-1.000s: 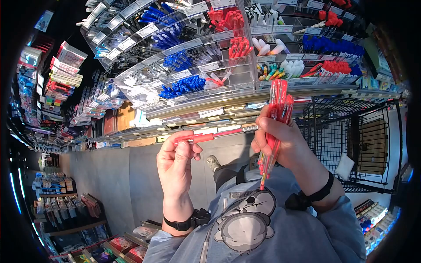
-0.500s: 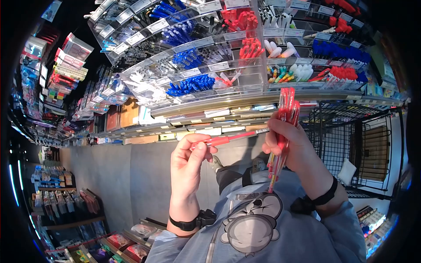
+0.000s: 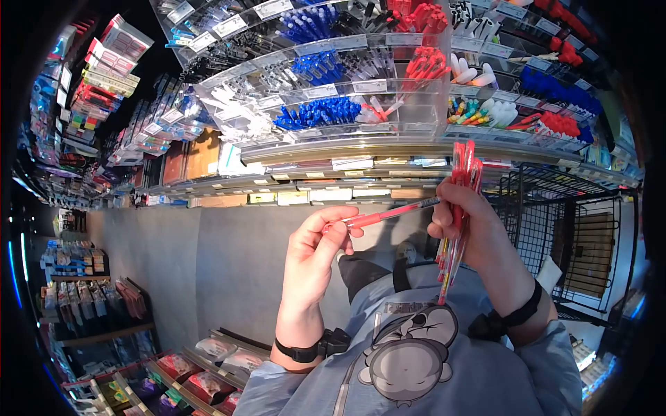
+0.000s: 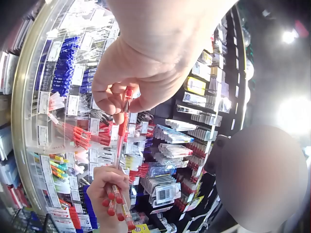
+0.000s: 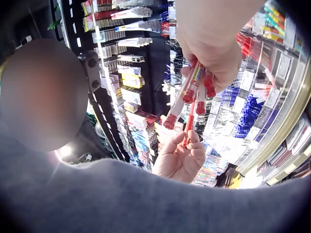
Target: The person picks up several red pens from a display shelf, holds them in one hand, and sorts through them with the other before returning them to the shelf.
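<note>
My left hand point(image 3: 313, 246) pinches a red gel pen point(image 3: 385, 214) by one end, between thumb and fingers. The pen lies nearly level, its far end right at the fingertips of my right hand point(image 3: 479, 215). That right hand grips a bundle of several red pens point(image 3: 476, 173), held upright in front of the shirt. In the right wrist view the clear barrels of the bundle point(image 5: 192, 92) show red end plugs. From the left wrist view, the single pen point(image 4: 123, 128) runs straight from one hand to the other.
A tiered clear pen rack point(image 3: 333, 142) stands ahead, with blue pens point(image 3: 319, 112), red pens point(image 3: 427, 64) and markers point(image 3: 501, 111) in its compartments. To the right is a black wire cart point(image 3: 548, 222). Hanging packs point(image 3: 114, 52) line the left side. Grey floor point(image 3: 236, 270) lies below.
Both hands have shifted a little to the right in the head view, still holding the pen and the bundle. The pen now tilts slightly more, and the rack has slid right in view.
</note>
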Motion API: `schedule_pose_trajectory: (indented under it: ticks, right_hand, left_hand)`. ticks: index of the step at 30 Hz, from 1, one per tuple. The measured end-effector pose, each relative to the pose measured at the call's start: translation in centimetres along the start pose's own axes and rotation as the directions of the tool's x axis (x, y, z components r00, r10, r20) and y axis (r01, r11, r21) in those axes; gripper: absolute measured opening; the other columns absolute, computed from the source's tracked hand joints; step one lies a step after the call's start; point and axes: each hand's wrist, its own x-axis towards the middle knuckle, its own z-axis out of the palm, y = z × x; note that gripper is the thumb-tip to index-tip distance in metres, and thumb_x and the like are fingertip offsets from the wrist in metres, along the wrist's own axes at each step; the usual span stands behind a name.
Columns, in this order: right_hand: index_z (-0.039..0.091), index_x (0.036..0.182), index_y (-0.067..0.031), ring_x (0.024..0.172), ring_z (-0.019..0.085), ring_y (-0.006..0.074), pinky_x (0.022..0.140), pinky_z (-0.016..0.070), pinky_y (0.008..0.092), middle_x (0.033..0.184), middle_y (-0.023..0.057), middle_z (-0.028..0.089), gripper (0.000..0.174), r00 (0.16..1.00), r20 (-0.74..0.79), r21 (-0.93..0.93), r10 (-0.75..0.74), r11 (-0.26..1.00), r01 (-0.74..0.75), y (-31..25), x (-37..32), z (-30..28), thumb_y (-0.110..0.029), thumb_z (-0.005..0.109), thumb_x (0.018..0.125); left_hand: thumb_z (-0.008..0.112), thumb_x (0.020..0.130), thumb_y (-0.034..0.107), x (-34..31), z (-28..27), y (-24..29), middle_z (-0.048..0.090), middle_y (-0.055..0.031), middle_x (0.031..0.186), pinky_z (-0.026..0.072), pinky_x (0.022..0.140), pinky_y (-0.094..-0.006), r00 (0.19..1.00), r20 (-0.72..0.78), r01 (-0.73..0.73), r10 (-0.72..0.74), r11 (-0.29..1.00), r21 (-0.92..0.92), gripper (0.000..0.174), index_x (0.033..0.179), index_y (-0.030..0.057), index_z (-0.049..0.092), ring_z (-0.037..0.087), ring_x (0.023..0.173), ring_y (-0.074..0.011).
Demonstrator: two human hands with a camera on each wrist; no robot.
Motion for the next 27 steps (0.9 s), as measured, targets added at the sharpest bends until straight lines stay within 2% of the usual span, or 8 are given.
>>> schedule_pose_trajectory:
  ticks: [1,3,11,13,15,27]
  right_hand:
    - [0.057,0.078,-0.0071,0.044,0.044,0.0103,0.059,0.0457,0.0290,0.054,0.0023,0.051,0.014,1.000,-0.004,-0.004,0.004,1.000,-0.004,0.2,0.2,0.0,-0.019,0.056,0.085]
    - [0.056,0.084,-0.0084,0.042,0.041,0.0093,0.051,0.0362,0.0270,0.054,0.0013,0.051,0.010,0.999,-0.038,0.011,0.013,1.000,-0.012,0.8,0.5,-0.1,-0.018,0.057,0.085]
    - [0.058,0.083,-0.0067,0.043,0.041,0.0095,0.052,0.0367,0.0270,0.053,0.0015,0.051,0.011,0.993,-0.099,0.045,0.058,0.998,-0.054,1.5,0.8,0.6,-0.017,0.057,0.084]
    - [0.058,0.084,-0.0063,0.042,0.041,0.0096,0.052,0.0368,0.0270,0.053,0.0016,0.051,0.011,0.993,-0.099,0.040,0.056,0.998,-0.053,1.6,0.9,0.6,-0.017,0.057,0.084]
    - [0.057,0.069,-0.0068,0.046,0.047,0.0110,0.060,0.0443,0.0291,0.057,0.0028,0.054,0.018,0.996,-0.033,0.031,0.079,0.997,-0.078,1.6,1.0,0.4,-0.017,0.058,0.084]
    - [0.056,0.069,-0.0069,0.046,0.048,0.0105,0.060,0.0443,0.0291,0.057,0.0032,0.055,0.019,0.995,-0.002,0.016,0.098,0.995,-0.098,2.1,1.7,0.4,-0.018,0.058,0.084]
  left_hand:
    - [0.051,0.091,0.010,0.0,-0.1,-0.1,0.063,-0.0079,0.091,0.0454,0.064,-0.0230,1.000,-0.001,-0.008,0.008,1.000,-0.012,0.022,0.108,-0.0020,0.057,0.058,0.077,-0.0103]
    - [0.052,0.091,0.010,0.0,-0.4,-0.3,0.064,-0.0071,0.090,0.0451,0.063,-0.0213,1.000,-0.005,-0.011,0.010,0.999,-0.031,0.021,0.108,-0.0009,0.058,0.058,0.076,-0.0087]
    - [0.058,0.089,0.011,-0.1,-1.5,-1.3,0.065,-0.0048,0.091,0.0450,0.063,-0.0187,1.000,-0.012,0.004,-0.004,1.000,0.019,0.023,0.109,0.0006,0.059,0.059,0.079,-0.0070]
    - [0.057,0.088,0.008,-0.1,-1.6,-1.4,0.064,-0.0065,0.093,0.0450,0.063,-0.0208,1.000,-0.023,0.016,-0.016,1.000,0.003,0.023,0.108,-0.0007,0.058,0.059,0.079,-0.0088]
    - [0.057,0.087,0.006,-0.2,-1.8,-1.5,0.064,-0.0083,0.094,0.0450,0.064,-0.0230,0.999,-0.033,0.025,-0.026,1.000,-0.012,0.022,0.108,-0.0020,0.058,0.058,0.079,-0.0106]
    - [0.058,0.087,0.007,-0.1,-2.5,-1.6,0.064,-0.0086,0.094,0.0453,0.064,-0.0229,0.998,-0.047,0.031,-0.033,0.999,-0.026,0.022,0.107,-0.0021,0.058,0.059,0.079,-0.0105]
